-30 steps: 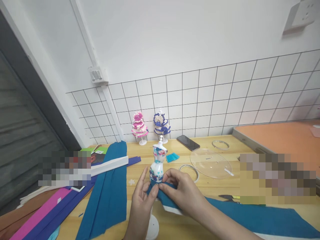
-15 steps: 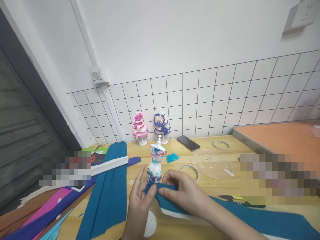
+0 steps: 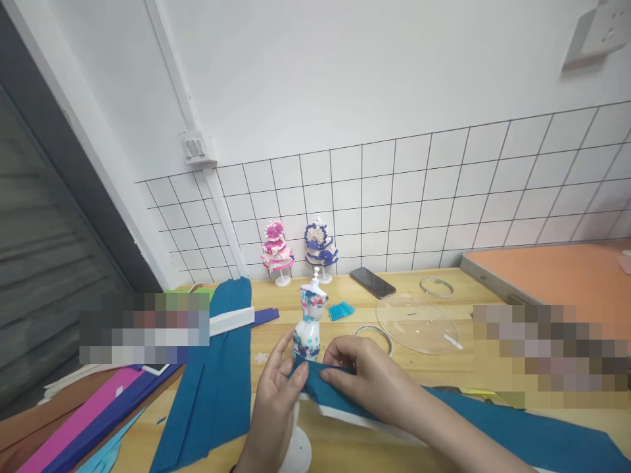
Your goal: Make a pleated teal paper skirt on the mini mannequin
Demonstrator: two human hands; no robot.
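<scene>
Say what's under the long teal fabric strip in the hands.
A round white stand base and the wooden table show below the strip; the lower end of the white patterned mannequin torso is covered.

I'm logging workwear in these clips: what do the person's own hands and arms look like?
The left hand and the right hand are both bare: no gloves or rings show. The right forearm has no sleeve as far as the picture shows it. A small dark edge shows below the left hand, at the picture's bottom; whether band or cuff, I cannot tell.
</scene>
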